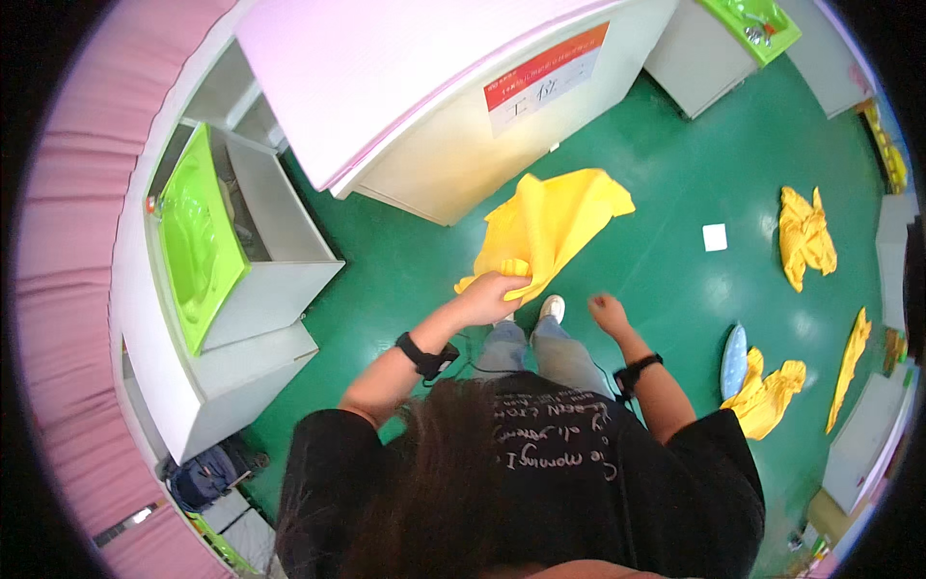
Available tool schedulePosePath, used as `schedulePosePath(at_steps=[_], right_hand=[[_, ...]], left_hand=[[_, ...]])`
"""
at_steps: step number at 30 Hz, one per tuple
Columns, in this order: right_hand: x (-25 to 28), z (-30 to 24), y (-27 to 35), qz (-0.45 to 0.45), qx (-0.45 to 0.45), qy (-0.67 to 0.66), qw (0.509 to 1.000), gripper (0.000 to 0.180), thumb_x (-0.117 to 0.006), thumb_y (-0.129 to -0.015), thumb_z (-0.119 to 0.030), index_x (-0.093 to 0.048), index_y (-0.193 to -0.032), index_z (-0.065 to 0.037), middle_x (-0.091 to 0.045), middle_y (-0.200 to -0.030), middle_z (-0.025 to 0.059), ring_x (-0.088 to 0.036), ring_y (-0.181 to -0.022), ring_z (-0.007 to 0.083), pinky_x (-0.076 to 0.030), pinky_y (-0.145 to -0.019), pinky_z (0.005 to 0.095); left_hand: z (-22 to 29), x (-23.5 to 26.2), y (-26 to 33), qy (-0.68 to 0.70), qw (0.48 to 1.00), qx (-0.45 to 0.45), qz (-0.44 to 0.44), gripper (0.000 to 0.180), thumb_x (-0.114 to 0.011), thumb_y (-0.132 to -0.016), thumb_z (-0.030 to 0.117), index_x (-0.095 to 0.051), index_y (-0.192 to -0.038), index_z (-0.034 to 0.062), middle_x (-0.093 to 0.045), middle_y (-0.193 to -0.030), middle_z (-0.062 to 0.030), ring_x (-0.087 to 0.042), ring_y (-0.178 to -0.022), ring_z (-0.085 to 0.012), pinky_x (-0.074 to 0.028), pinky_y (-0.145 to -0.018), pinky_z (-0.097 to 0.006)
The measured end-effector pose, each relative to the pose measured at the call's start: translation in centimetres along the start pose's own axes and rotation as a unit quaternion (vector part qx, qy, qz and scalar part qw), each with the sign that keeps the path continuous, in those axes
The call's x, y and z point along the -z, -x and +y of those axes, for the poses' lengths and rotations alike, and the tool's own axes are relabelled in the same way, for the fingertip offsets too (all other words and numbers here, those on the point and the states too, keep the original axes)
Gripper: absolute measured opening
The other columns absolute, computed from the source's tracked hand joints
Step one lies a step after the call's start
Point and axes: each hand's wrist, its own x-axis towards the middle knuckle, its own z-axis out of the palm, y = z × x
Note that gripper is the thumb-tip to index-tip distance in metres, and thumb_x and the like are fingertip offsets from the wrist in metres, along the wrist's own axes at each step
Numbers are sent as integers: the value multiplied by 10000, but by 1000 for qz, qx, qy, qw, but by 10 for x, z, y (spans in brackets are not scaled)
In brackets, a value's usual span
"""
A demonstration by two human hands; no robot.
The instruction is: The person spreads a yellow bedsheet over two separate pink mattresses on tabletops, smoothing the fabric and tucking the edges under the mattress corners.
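Observation:
A bright yellow cloth (pixel 555 224) hangs loosely in front of me, spread out and creased above the green floor. My left hand (pixel 490 297) is closed around its near end, with folds bunched at the fingers. Off to the right of my legs, my right hand (pixel 608 314) is curled closed, apart from the cloth, and nothing shows in it. Each wrist wears a black strap with a small device.
More yellow cloths (pixel 806 238) lie on the floor at right, one beside a blue dotted cushion (pixel 734 362). A white square (pixel 714 237) lies nearer the middle. A large pale cabinet (pixel 434 164) stands ahead. At left is a green sink unit (pixel 198 241); a dark backpack (pixel 201 478) sits below.

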Motion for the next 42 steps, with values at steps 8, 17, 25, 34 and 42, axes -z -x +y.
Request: schedulePosePath(at_steps=[8, 17, 25, 34, 42], right_hand=[[60, -168, -10, 18, 258, -137, 956, 233, -615, -818, -176, -574, -994, -30, -604, -855, 40, -561, -711, 122, -465, -655, 254], [85, -213, 70, -109, 300, -146, 936, 152, -592, -844, -167, -588, -800, -21, -574, -718, 2, -524, -688, 76, -430, -650, 232], [53, -178, 59, -31, 272, -74, 959, 549, -701, -742, -294, -502, -1147, 19, -596, -1011, 124, -584, -918, 213, -470, -789, 333], [93, -101, 9, 68, 188, 3, 980, 369, -533, -843, -265, -516, -1117, -18, -623, -982, 164, -626, -882, 233, -494, -738, 345], [141, -61, 36, 28, -64, -349, 935, 352, -293, -910, -155, -399, -1238, -82, -637, -755, 189, -637, -525, 272, -451, -342, 286]], left_hand=[[78, 3, 35, 62, 997, -25, 35, 523, -596, -829, 185, -406, -1249, -61, -558, -1136, -175, -539, -1022, -210, -413, -887, -309], [36, 44, -17, 620, 714, 144, 291, 104, -526, -802, 107, -517, -899, 70, -550, -861, -71, -549, -774, -205, -464, -633, -342], [163, 29, -49, 599, 757, 46, 258, 223, -508, -833, 62, -435, -1020, -34, -508, -963, -108, -546, -885, -240, -515, -757, -388], [194, 5, -67, 592, 780, 16, 203, 259, -530, -863, 92, -413, -1054, -39, -514, -1044, -133, -569, -951, -238, -519, -834, -395], [156, 10, -71, 530, 821, 43, 210, 351, -544, -852, 87, -391, -1153, -4, -556, -1034, -122, -604, -898, -222, -531, -781, -378]])
